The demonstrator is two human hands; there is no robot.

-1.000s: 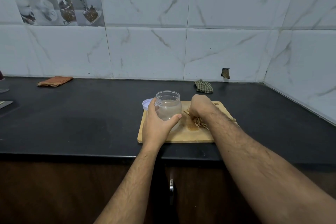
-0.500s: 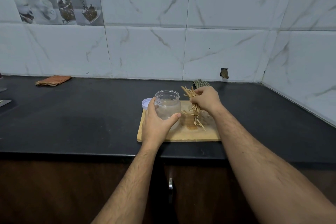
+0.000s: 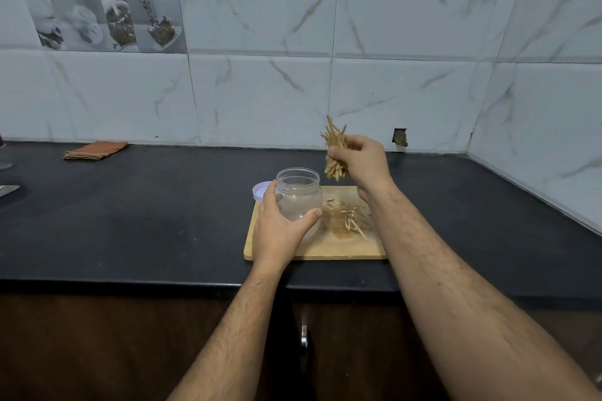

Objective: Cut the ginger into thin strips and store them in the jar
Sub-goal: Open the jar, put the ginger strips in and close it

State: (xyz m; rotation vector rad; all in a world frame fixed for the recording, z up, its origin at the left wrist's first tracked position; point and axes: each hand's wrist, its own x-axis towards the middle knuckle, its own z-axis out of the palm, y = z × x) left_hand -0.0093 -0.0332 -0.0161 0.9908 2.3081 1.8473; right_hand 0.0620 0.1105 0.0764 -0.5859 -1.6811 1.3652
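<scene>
A clear open jar [image 3: 298, 195] stands on the left part of a wooden cutting board [image 3: 325, 249]. My left hand [image 3: 280, 228] grips the jar from the near side. Above and to the right of the jar's mouth, my right hand [image 3: 361, 161] holds a bundle of ginger strips [image 3: 335, 153] in the air, their ends sticking out above and below the fingers. A few loose ginger strips [image 3: 351, 220] lie on the board to the right of the jar. The jar's white lid [image 3: 261, 190] lies on the counter behind the jar's left side.
The board sits near the front edge of a black counter [image 3: 146, 221]. A folded orange cloth [image 3: 96, 150] lies at the back left by the tiled wall. A metal object [image 3: 8, 190] shows at the left edge. The wall corner closes off the right.
My right hand has lifted the bundle of ginger strips off the board and raised it higher, toward the jar's mouth. My left hand has kept its hold on the jar.
</scene>
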